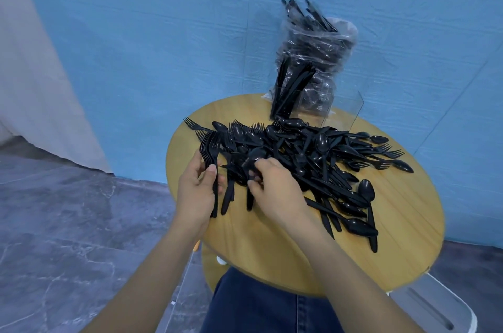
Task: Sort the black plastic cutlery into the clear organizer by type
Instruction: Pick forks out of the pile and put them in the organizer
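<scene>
Black cutlery pile (307, 166): forks, spoons and knives mixed, heaped across the far and right parts of the round wooden tabletop (272, 251); most pieces unsorted.
Organizer (315, 109): clear, at the far edge of the tabletop; left compartment holds an upright bunch of black pieces, type hard to read, probably knives; the other compartments look empty.
Bag (315, 60): clear plastic, stuffed with more cutlery, standing behind the organizer against the blue wall.
Left hand (197, 191): grip closed round a stacked bundle of forks (211, 153), tines pointing far, at the left edge of the pile.
Right hand (275, 185): fingers curled into the near-left part of the pile, pinching a piece; which piece, cannot tell.
Progress: early; one compartment started, forks being gathered, spoons untouched, bag contents still to come.
Edges: pieces on the right and near-right lie close to the rim and could slide off.
Open room: bare wood near the person; little between the pile and the organizer.
</scene>
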`<state>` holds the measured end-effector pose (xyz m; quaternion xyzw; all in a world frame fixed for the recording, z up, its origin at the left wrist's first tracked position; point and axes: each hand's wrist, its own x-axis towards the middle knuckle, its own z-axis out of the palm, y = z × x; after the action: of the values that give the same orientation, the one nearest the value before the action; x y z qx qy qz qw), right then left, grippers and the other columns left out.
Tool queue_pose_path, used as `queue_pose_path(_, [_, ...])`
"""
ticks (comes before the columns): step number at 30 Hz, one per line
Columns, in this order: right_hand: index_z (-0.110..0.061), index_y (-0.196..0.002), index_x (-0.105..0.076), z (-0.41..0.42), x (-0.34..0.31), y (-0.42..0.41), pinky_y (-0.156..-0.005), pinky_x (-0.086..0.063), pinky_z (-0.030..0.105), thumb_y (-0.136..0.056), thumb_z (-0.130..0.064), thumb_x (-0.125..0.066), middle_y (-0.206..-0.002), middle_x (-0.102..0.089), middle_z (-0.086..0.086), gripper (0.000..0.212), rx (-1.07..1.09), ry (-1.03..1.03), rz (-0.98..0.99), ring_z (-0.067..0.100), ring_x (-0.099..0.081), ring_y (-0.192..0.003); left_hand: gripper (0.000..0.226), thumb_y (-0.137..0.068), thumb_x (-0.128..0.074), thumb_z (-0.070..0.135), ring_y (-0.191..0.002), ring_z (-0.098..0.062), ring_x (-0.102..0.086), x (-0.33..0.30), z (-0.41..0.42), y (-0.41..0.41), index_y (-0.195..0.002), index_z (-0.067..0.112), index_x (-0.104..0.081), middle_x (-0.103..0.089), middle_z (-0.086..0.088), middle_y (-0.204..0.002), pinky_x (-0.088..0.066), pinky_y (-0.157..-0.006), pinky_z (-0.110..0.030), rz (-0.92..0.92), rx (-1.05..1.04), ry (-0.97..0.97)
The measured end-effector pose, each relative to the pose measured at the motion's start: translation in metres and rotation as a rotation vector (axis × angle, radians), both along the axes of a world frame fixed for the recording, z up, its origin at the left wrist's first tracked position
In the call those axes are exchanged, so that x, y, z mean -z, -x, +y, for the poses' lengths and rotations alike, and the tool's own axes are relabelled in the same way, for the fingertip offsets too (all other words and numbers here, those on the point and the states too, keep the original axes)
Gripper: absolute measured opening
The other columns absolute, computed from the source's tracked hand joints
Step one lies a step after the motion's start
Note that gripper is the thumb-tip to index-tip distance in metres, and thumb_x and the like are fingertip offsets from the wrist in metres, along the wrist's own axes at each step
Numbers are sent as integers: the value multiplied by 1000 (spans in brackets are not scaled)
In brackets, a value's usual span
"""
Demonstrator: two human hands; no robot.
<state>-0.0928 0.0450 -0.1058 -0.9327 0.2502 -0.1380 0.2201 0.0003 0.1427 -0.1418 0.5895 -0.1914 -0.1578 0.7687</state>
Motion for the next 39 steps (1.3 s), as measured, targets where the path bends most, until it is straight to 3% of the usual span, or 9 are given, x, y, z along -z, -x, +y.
queue_pose_path(6, [-12,-105,-53,0,9,-29,-65,-43,34,-91,-16,-54,-112,-40,2,14,13,85,145,25,-55,-84,39,-99,-38,1,-58,-5,-48,3,0,-2,-111,32,-58,-57,6,-76,-45,-54,-18,-39,4,20])
queue_pose_path(10, [-13,-108,-55,-7,11,-30,-63,-42,33,-92,-20,-54,-115,-42,2,17,54,134,167,25,-57,-87,35,-99,-38,2,-60,-4,-49,5,-2,-3,-120,24,-56,-60,14,-74,-45,-54,-17,-39,8,11])
queue_pose_path(16, [-16,-101,-57,-12,9,-27,-67,-45,33,-93,-23,-55,-110,-46,-1,11,59,126,135,21,-56,-90,37,-99,-39,2,-61,-6,-49,4,-1,-1,-115,29,-57,-60,6,-84,-45,-56,-19,-58,3,3])
queue_pose_path(19, [-15,-100,-55,-11,8,-30,-64,-39,30,-91,-29,-59,-105,-40,-4,17,45,89,109,18,-51,-85,34,-99,-38,1,-61,-8,-47,5,-1,-1,-121,20,-55,-57,3,-84,-45,-57,-21,-78,9,-10])
queue_pose_path(26, [-16,-98,-54,-11,11,-37,-66,-44,34,-91,-31,-58,-113,-45,1,17,55,106,133,22,-57,-89,37,-100,-39,4,-62,-6,-50,7,-1,-3,-131,20,-50,-59,-4,-94,-46,-61,-20,-87,-9,-49])
queue_pose_path(30, [-18,-82,-47,-15,8,-30,-66,-45,34,-94,-28,-52,-102,-47,0,17,78,99,75,20,-54,-82,38,-99,-40,5,-61,-2,-51,5,0,-1,-129,26,-50,-58,-2,-95,-46,-59,-17,-82,-13,-43])
queue_pose_path(33, [-19,-71,-45,-20,2,-26,-67,-46,35,-94,-26,-54,-84,-51,-2,26,105,-29,-12,20,-53,-77,38,-100,-39,5,-61,-3,-51,4,0,-1,-118,35,-53,-59,1,-92,-46,-61,-21,-96,-13,-49])
queue_pose_path(36, [-16,-76,-57,-25,-7,-21,-65,-48,33,-94,-23,-56,-74,-57,-4,19,134,-179,-141,18,-56,-72,39,-100,-39,6,-62,-5,-51,3,0,0,-112,40,-54,-59,3,-90,-46,-64,-24,-96,-11,-50])
queue_pose_path(39, [-13,-83,-62,-29,-18,-15,-61,-44,20,-92,-19,-59,-74,-59,-5,11,168,-316,-304,10,-56,-70,38,-100,-39,6,-62,-3,-52,1,0,2,-114,39,-54,-59,2,-94,-46,-62,-23,-91,-11,-47])
